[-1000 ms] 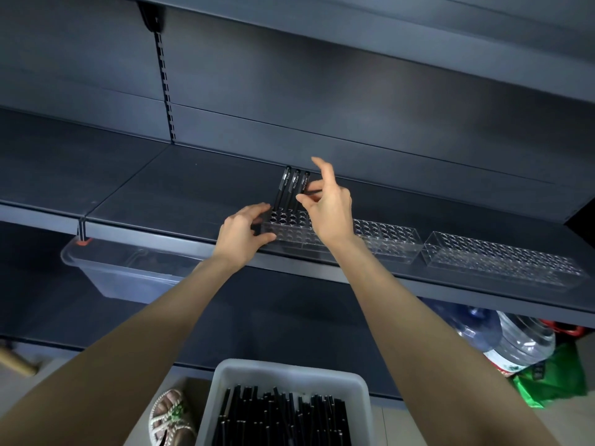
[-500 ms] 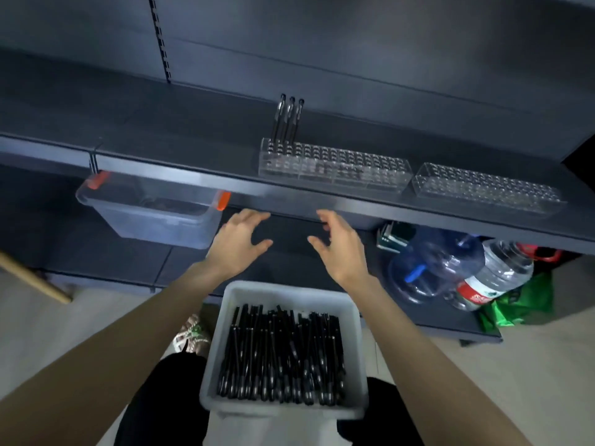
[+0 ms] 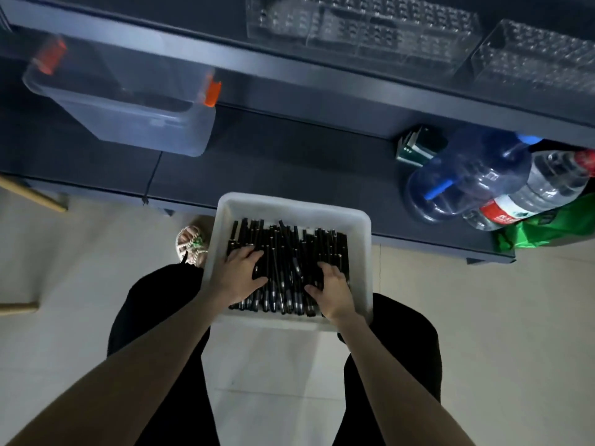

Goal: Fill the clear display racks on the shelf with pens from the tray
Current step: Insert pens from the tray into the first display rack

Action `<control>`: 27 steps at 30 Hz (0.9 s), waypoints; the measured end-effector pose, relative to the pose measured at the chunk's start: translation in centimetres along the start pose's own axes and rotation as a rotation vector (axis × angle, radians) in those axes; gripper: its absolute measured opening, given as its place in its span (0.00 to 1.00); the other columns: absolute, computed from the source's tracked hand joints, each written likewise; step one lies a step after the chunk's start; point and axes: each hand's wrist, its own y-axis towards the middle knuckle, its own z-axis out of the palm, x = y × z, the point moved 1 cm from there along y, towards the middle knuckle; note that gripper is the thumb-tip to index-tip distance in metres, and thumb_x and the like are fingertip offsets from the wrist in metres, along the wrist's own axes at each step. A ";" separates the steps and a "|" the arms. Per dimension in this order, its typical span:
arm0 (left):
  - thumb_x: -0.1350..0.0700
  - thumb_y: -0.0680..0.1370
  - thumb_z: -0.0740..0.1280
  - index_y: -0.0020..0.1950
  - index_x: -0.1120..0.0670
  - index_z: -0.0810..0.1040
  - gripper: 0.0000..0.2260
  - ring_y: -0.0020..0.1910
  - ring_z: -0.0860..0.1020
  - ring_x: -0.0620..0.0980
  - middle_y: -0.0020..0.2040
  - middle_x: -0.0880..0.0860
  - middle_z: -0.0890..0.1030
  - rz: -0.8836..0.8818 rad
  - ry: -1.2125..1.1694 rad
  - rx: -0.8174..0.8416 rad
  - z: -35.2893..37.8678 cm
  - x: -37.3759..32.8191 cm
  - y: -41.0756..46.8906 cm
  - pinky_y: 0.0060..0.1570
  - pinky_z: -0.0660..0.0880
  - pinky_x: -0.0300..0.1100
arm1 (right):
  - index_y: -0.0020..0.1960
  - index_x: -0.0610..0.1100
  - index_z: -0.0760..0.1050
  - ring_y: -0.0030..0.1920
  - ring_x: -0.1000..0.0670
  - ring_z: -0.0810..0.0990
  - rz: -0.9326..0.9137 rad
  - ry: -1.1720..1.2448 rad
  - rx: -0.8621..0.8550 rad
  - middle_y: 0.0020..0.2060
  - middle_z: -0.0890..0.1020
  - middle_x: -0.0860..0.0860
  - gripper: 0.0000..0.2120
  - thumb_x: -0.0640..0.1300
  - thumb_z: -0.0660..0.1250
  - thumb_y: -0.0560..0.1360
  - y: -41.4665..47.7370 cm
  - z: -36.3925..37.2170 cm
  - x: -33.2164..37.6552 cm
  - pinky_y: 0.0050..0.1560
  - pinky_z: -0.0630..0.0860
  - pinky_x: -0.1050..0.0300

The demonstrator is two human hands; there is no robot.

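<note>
**Both hands down in the pen tray**

The white tray (image 3: 291, 206) sits on the person's lap, heaped with black pens (image 3: 286, 252). The left hand (image 3: 240, 273) lies on the left side of the heap and the right hand (image 3: 331, 289) on the right, the fingers of both bent down among the pens. Whether either hand actually grips a pen cannot be told. Two clear display racks (image 3: 363, 27) stand side by side, blurred, on the dark shelf (image 3: 322, 82) above. Below it are a clear bin with orange clips (image 3: 128, 101) and large water bottles (image 3: 476, 178).
</note>
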 end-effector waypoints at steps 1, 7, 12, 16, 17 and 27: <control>0.43 0.78 0.61 0.76 0.51 0.56 0.30 0.74 0.54 0.54 0.77 0.52 0.54 -0.010 0.008 0.034 0.9 0.3 0.0 0.71 0.56 0.52 | 0.74 0.43 0.58 0.70 0.44 0.61 0.016 -0.014 -0.006 0.71 0.63 0.46 0.30 0.50 0.65 0.77 0.3 0.6 -0.2 0.69 0.64 0.51; 0.41 0.80 0.54 0.76 0.50 0.54 0.28 0.76 0.45 0.52 0.78 0.47 0.46 -0.025 0.079 0.059 3.5 0.1 0.8 0.71 0.57 0.52 | 0.71 0.38 0.61 0.66 0.41 0.67 0.102 0.049 -0.071 0.65 0.66 0.41 0.28 0.52 0.65 0.77 2.1 2.1 0.4 0.63 0.68 0.49; 0.42 0.80 0.52 0.76 0.50 0.55 0.26 0.76 0.45 0.50 0.78 0.46 0.46 -0.028 0.054 0.064 3.6 0.3 0.9 0.70 0.60 0.51 | 0.63 0.39 0.69 0.59 0.40 0.76 0.162 0.128 -0.153 0.59 0.76 0.42 0.17 0.47 0.63 0.78 2.4 2.4 0.4 0.54 0.72 0.51; 0.44 0.81 0.55 0.75 0.52 0.58 0.25 0.76 0.49 0.51 0.77 0.49 0.51 -0.013 -0.084 0.051 2.9 0.2 0.7 0.71 0.58 0.52 | 0.58 0.40 0.73 0.53 0.39 0.79 0.230 0.222 -0.189 0.50 0.82 0.41 0.15 0.48 0.67 0.76 2.0 1.9 0.2 0.52 0.75 0.49; 0.45 0.81 0.56 0.75 0.52 0.59 0.24 0.76 0.51 0.51 0.77 0.49 0.53 -0.006 -0.115 0.030 2.7 0.0 0.6 0.71 0.58 0.52 | 0.56 0.40 0.74 0.52 0.40 0.79 0.234 0.260 -0.198 0.49 0.82 0.41 0.14 0.47 0.68 0.75 1.8 1.7 0.2 0.51 0.76 0.49; 0.51 0.80 0.60 0.73 0.54 0.64 0.21 0.73 0.59 0.53 0.74 0.52 0.61 0.146 -0.267 -0.212 -2.7 -2.5 -1.9 0.71 0.59 0.50 | 0.56 0.43 0.79 0.52 0.44 0.79 0.061 0.350 -0.259 0.52 0.81 0.44 0.09 0.41 0.65 0.78 -0.7 -2.5 2.5 0.54 0.75 0.53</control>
